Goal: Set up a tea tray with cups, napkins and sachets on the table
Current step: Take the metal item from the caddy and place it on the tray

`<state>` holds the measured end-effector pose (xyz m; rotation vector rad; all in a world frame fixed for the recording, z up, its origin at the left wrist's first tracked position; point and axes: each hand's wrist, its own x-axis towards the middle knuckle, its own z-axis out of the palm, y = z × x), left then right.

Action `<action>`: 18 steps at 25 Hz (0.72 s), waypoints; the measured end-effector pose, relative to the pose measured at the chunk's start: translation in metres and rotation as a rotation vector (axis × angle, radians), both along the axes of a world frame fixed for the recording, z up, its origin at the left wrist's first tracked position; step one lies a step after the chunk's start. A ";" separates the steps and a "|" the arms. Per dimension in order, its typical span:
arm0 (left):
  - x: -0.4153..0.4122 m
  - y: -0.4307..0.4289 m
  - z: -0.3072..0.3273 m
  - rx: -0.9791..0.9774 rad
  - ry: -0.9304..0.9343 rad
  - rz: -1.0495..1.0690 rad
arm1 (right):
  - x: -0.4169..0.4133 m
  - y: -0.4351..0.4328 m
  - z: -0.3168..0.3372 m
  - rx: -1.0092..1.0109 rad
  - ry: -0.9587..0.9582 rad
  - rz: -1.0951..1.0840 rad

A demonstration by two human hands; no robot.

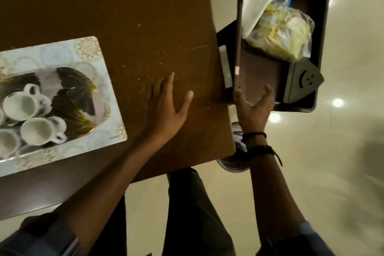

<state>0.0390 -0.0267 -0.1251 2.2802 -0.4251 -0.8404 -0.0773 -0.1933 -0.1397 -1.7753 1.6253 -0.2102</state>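
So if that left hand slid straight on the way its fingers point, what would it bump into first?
Nothing, as far as this view shows: the left hand points across the bare brown table, only crumbs ahead, towards its far edge.

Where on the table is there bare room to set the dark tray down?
Bare tabletop runs from the patterned tray to the table's right edge and along the far side; the left hand lies flat on its near part. The cups crowd the patterned tray's left end.
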 end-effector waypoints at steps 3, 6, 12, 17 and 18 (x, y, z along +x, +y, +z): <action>-0.027 -0.061 -0.016 -0.008 0.223 -0.065 | -0.045 -0.070 -0.010 -0.090 0.117 -0.160; -0.046 -0.111 -0.035 0.026 0.424 -0.140 | -0.086 -0.134 -0.025 -0.056 0.168 -0.281; -0.047 -0.163 -0.064 0.023 0.558 -0.062 | -0.110 -0.192 -0.044 0.285 -0.084 -0.315; -0.037 -0.157 -0.069 -0.031 0.609 0.124 | -0.096 -0.197 -0.044 0.313 -0.290 -0.559; -0.034 -0.151 -0.067 -0.041 0.612 0.158 | -0.088 -0.190 -0.043 0.266 -0.290 -0.584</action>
